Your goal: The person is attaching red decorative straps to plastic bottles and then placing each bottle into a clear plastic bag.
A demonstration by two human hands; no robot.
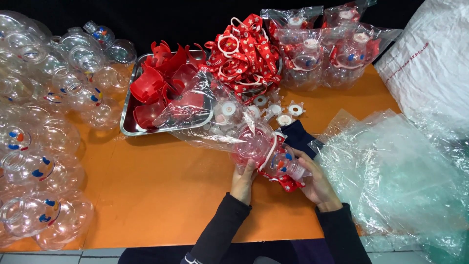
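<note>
Your left hand (243, 182) grips the base and your right hand (317, 183) cradles the neck of the clear plastic bottle (271, 155), its long axis running between them, base entering the plastic bag (205, 115) up-left, above the orange surface (161, 186).

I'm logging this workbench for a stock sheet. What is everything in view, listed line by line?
Table: one, orange, beneath everything.
Empty bottles: many, clear with coloured spots, heaped far left.
Metal tray: one, silver, centre back.
Plastic cups: several, red, in the tray.
Straps: a pile, red and white, right of the tray.
Caps: several, white, below the straps.
Bagged bottles: several, back right.
Plastic bags: stack, clear, right.
Bottle: one, clear, strapped, partly bagged, held.
Left hand: on it.
Right hand: on it.
</note>
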